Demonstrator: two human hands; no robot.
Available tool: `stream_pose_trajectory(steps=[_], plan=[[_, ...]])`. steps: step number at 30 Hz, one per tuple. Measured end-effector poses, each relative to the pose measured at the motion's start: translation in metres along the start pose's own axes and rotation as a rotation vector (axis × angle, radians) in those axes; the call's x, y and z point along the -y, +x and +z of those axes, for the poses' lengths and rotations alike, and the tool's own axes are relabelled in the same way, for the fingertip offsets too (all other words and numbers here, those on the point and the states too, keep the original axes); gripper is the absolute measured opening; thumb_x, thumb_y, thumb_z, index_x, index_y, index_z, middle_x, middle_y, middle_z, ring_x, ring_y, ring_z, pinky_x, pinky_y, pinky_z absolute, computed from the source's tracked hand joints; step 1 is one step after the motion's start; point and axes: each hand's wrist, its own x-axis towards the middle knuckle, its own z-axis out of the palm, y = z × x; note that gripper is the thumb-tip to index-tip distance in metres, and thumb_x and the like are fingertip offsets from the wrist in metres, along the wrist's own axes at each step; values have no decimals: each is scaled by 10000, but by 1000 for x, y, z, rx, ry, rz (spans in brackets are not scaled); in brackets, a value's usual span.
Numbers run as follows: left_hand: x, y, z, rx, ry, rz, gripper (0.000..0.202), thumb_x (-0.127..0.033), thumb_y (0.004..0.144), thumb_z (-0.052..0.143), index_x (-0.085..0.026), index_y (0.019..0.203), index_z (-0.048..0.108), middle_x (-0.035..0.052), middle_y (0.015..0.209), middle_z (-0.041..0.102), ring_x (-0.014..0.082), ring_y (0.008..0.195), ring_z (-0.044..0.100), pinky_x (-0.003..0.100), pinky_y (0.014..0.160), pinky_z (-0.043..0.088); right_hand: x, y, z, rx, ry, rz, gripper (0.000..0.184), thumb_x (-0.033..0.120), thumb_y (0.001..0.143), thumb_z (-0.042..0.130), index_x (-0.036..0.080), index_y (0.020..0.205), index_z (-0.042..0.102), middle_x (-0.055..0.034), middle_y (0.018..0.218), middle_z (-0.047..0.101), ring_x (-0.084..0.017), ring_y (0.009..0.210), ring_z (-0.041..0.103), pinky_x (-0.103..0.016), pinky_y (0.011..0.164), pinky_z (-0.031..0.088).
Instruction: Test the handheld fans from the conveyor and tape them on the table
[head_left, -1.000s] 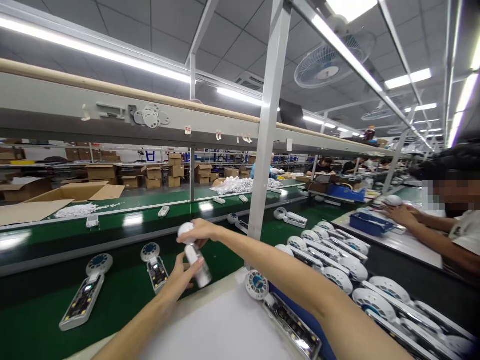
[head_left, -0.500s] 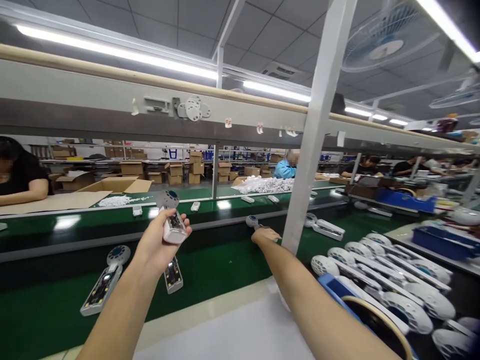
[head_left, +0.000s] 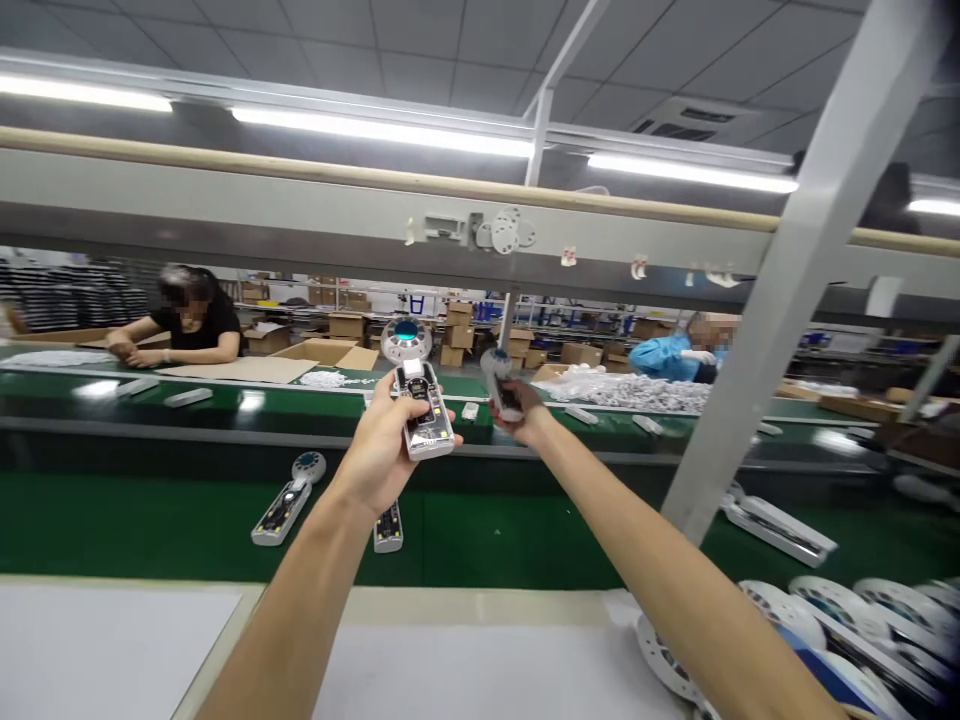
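Observation:
My left hand (head_left: 379, 440) is closed around a white handheld device (head_left: 431, 435) with a round, holed head and a blue-green disc at its centre. The handle's housing lies open toward me, with the circuit board showing and my thumb across it. To the right, my right hand (head_left: 531, 412) grips a similar device with a round head (head_left: 496, 362), held up above the green belt; it is a little blurred. Another open device (head_left: 281, 512) lies on the belt left of my left forearm. Below my left hand lies one more handle (head_left: 388, 530), its upper part hidden.
A slanted white post (head_left: 780, 290) stands right of my right arm. Several finished-looking white units (head_left: 840, 605) crowd the lower right corner. One device (head_left: 780, 525) lies beside the post. Two people (head_left: 199, 335) (head_left: 664, 355) sit across the belt (head_left: 465, 540).
My view has swung left. My right hand has lifted a device off the belt and raised it beside the left one. The left hand keeps its device, now turned more squarely toward me.

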Motion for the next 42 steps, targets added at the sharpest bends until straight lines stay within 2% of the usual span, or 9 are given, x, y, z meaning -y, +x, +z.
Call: stream_pose_trajectory(steps=[5, 8, 11, 14, 17, 27, 34, 38, 42], plan=[[-7, -7, -4, 120, 91, 187, 724, -108, 745, 656, -260, 1387, 358, 87, 1147, 627, 190, 777, 677, 322, 592, 615, 33, -77, 21, 136, 229, -260, 142, 161, 972, 456, 153, 1082, 546, -59, 974, 674, -156, 736, 702, -318, 663, 623], [-12, -15, -4, 209, 144, 236, 730, -156, 773, 675, -267, 1400, 318, 82, 1105, 624, 181, 723, 676, 308, 580, 589, 23, -122, 15, 241, 277, -409, 266, 125, 850, 533, 197, 1106, 540, -48, 1069, 691, -200, 789, 744, -365, 688, 651], [-14, -22, -2, 259, 188, 244, 773, -176, 802, 671, -279, 1450, 262, 74, 1070, 631, 180, 687, 677, 322, 595, 579, 8, -148, 5, 366, 295, -491, 452, 190, 809, 643, 246, 1234, 499, -37, 1092, 699, -236, 851, 755, -394, 703, 658], [-13, -28, 4, 277, 203, 209, 803, -192, 805, 674, -274, 1481, 249, 63, 1012, 650, 184, 674, 681, 319, 604, 574, -2, -155, -4, 551, 294, -402, 437, 252, 833, 662, 222, 1234, 493, -53, 981, 730, -241, 799, 758, -404, 720, 648], [-10, -31, 9, 304, 179, 158, 756, -211, 809, 663, -240, 1462, 283, 45, 902, 656, 186, 636, 674, 291, 561, 553, -4, -152, -8, 630, 303, -402, 392, 264, 849, 649, 212, 1208, 502, -56, 895, 743, -234, 721, 753, -394, 711, 640], [-2, -33, 18, 234, 206, 156, 765, -197, 775, 712, -243, 1424, 309, 75, 1006, 685, 199, 663, 690, 316, 571, 577, 1, -160, -15, 515, 268, -597, 650, 186, 833, 638, 310, 1408, 362, -16, 1037, 687, -193, 841, 705, -339, 692, 640], [5, -28, 14, 281, 190, 141, 774, -198, 788, 721, -256, 1446, 319, 51, 935, 702, 258, 826, 728, 343, 670, 599, 0, -161, -14, 551, 258, -603, 658, 166, 856, 617, 331, 1436, 355, -28, 1159, 670, -186, 884, 698, -353, 776, 626], [2, -29, 14, 257, 242, 167, 790, -191, 784, 714, -244, 1454, 299, 58, 935, 703, 244, 775, 721, 338, 638, 600, 2, -162, -11, 548, 284, -568, 689, 174, 811, 639, 310, 1423, 352, -5, 987, 689, -179, 788, 686, -312, 650, 615], [-2, -32, 16, 249, 216, 145, 795, -198, 778, 714, -222, 1450, 289, 62, 923, 703, 211, 674, 703, 330, 607, 592, 6, -166, -12, 531, 299, -523, 688, 209, 780, 668, 311, 1396, 380, -18, 1062, 695, -170, 749, 691, -291, 614, 593]])
